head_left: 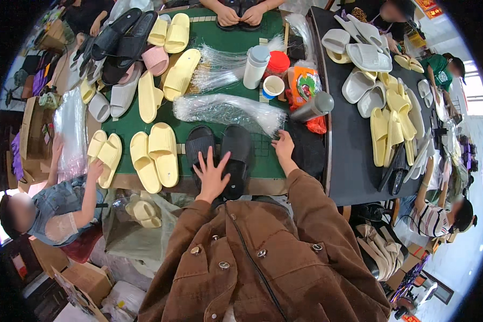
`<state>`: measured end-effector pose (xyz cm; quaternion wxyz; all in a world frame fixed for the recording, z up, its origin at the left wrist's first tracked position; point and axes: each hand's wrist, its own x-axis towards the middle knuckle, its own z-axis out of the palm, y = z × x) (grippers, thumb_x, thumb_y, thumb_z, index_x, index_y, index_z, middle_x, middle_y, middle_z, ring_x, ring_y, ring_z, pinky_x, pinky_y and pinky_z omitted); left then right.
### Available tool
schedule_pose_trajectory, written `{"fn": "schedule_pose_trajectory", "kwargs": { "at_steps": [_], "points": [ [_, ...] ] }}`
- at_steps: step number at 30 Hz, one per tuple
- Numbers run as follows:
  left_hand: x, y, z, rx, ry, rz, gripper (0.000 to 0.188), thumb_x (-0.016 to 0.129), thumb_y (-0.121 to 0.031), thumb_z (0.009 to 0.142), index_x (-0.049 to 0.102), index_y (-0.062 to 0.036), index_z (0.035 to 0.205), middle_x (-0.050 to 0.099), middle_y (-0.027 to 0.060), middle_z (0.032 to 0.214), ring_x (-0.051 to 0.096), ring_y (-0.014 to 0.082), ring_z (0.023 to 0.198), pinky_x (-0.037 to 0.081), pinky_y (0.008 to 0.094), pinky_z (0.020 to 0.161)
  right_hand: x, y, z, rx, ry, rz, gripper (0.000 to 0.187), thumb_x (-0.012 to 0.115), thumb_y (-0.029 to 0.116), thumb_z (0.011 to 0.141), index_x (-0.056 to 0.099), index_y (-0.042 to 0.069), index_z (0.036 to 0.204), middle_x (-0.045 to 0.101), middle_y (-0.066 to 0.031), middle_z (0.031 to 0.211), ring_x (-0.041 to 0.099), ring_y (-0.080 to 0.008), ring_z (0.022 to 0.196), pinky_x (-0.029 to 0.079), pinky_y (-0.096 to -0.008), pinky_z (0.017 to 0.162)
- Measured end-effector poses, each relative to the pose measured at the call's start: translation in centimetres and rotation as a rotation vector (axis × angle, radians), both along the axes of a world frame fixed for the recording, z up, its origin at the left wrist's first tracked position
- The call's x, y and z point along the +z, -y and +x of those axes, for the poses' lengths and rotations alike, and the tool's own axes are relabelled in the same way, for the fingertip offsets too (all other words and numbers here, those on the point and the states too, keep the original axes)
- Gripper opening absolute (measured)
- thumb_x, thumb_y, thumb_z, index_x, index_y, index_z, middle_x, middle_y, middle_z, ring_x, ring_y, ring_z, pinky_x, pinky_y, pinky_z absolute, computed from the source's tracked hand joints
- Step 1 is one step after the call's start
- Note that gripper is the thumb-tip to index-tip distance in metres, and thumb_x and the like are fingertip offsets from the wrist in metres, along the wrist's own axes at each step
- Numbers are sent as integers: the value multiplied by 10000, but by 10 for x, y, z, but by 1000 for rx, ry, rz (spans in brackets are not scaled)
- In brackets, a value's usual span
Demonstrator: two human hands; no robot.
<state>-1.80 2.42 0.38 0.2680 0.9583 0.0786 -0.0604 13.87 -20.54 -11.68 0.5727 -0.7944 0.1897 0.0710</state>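
Observation:
A pair of black slide slippers, the left one (200,140) and the right one (237,147), lies side by side on the green table mat in front of me. My left hand (213,176) is open, fingers spread over the near part of the pair. To the right of the slippers, my right hand (284,147) has its fingertips drawn together at the loose end of a bundle of clear plastic strands (231,111). Whatever is between those fingertips is too thin to make out. A pair of pale yellow slides (163,150) lies left of the black pair.
Piled slides (124,94) fill the table's left side. A grey-white bottle (256,67), a red tub (277,63), a paper cup (272,87) and a dark tumbler (314,105) stand beyond my right hand. A co-worker (64,214) handles yellow slides at left; another's hands (240,16) work across the table.

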Motion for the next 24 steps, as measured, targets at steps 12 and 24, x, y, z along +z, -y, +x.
{"fn": "schedule_pose_trajectory", "kwargs": {
  "at_steps": [12,24],
  "points": [
    [-5,6,3,-86,-91,76,747,655,-135,774,303,-366,1390,206,73,1474,-26,503,1337,80,775,937,25,0,-3,135,-62,-50,184,521,136,902,610,-26,902,653,-108,735,627,-146,605,517,-297,552],
    [-28,25,76,-173,181,88,452,583,-104,817,472,-84,1255,296,166,1400,188,386,1342,186,641,1021,49,30,-1,288,-39,-123,214,488,67,873,579,-38,1036,629,-157,741,639,-184,562,544,-298,501]
  ]
}}
